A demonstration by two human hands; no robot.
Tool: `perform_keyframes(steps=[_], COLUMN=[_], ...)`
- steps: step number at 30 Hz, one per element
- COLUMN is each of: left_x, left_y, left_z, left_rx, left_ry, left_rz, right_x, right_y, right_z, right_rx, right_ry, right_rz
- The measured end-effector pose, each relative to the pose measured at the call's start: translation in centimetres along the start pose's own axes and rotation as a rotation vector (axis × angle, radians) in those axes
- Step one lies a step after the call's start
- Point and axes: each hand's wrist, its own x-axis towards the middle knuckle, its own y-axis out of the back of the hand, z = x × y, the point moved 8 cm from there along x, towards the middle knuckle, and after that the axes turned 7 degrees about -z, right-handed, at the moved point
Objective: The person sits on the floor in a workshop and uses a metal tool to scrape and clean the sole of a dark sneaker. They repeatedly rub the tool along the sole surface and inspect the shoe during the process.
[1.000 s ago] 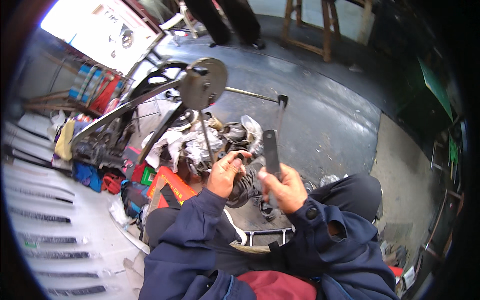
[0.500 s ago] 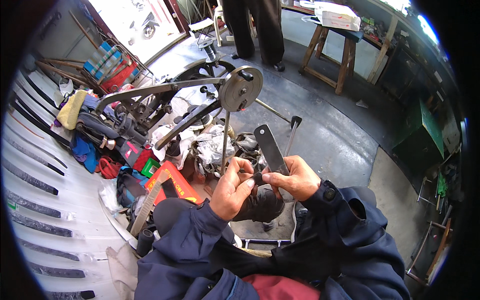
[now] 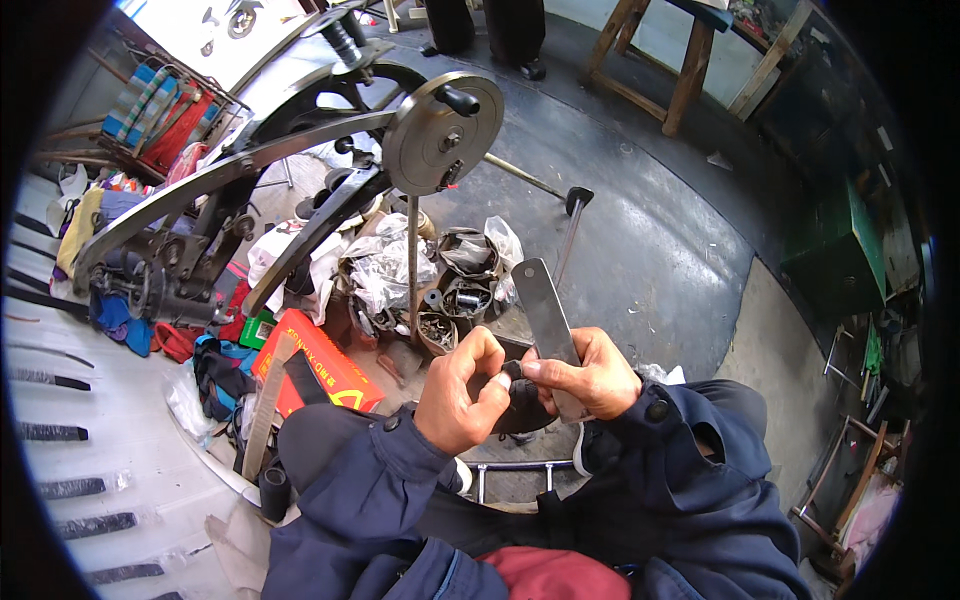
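Observation:
My left hand [image 3: 458, 398] pinches a small black piece [image 3: 513, 370] between thumb and curled fingers. My right hand [image 3: 598, 375] is closed around a flat steel knife [image 3: 546, 315] with a hole in its upper end. The knife slants up and to the left, and its lower end pokes out below my palm. My right thumb presses toward the black piece, so both hands nearly meet there. Behind and below them sits a dark rounded item [image 3: 524, 408], mostly hidden, whose kind I cannot tell.
A hand-cranked sewing machine [image 3: 440, 135] stands ahead to the left. Under it are bags and tins of small parts [image 3: 468, 298]. An orange-red box [image 3: 318, 362] lies by my left knee. Farther off are a person's legs [image 3: 515, 35], a wooden stool [image 3: 686, 75] and a green box [image 3: 835, 245].
The view has tipped downward and the machine appears larger and farther left. Both hands stay together on the black piece; the knife's face now catches more light.

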Motion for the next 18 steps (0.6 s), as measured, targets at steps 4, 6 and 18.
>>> perform_keyframes(steps=[4,6,18], left_x=[0.9,1.0,0.2], left_y=[-0.4,-0.7,-2.9], left_z=[-0.9,-0.8,-0.2], left_rx=[0.005,0.029,0.168], left_ry=[0.058,0.061,0.007], left_rz=[-0.029,-0.034,-0.111], right_x=[-0.1,-0.1,-0.6], right_y=[1.0,1.3,2.0], right_z=[-0.1,0.6,2.0], right_rx=[0.004,0.022,-0.181], right_ry=[0.004,-0.035,0.038], right_rz=[0.011,0.046,0.084])
